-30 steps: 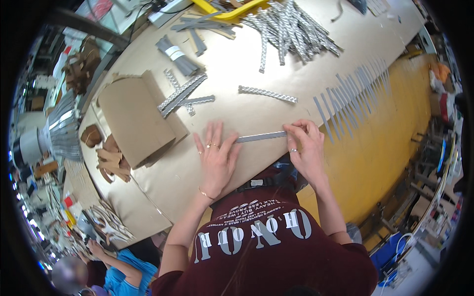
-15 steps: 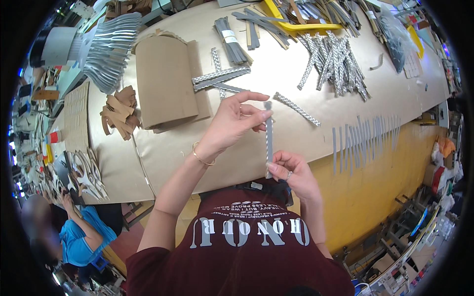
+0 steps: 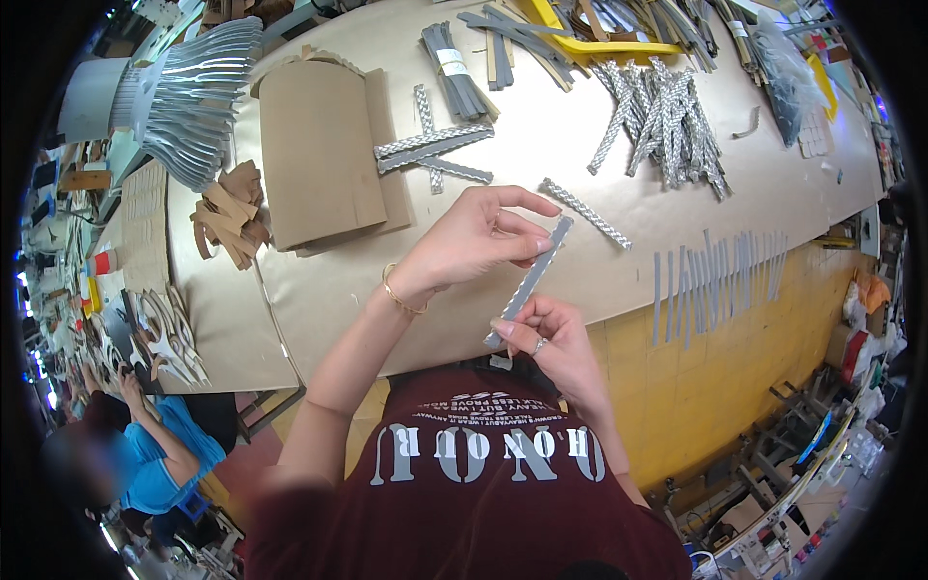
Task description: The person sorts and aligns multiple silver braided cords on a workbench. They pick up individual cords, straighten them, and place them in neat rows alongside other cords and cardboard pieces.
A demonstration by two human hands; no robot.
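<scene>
My left hand (image 3: 480,235) pinches the upper end of a grey strip with a braided edge (image 3: 533,277), between thumb and fingers. Lower down, near the table's front edge, my right hand (image 3: 549,338) grips the same strip close to its other end. The strip slants between both hands, its flat grey side showing. Just beyond my left hand lies a single silver braided strip (image 3: 588,215). To the left of that, several braided strips (image 3: 435,152) are crossed over one another on the table.
A brown paper-covered bundle (image 3: 324,155) stands left of my hands, beside brown scraps (image 3: 232,217). Braided strips (image 3: 667,126) are heaped at the back right, near a yellow tray (image 3: 609,48). Grey strips (image 3: 720,280) hang along the right front edge. A person in blue (image 3: 174,454) sits at left.
The held strip has turned from nearly upright to a slant, its top moving right and its lower end left. Both hands still hold it.
</scene>
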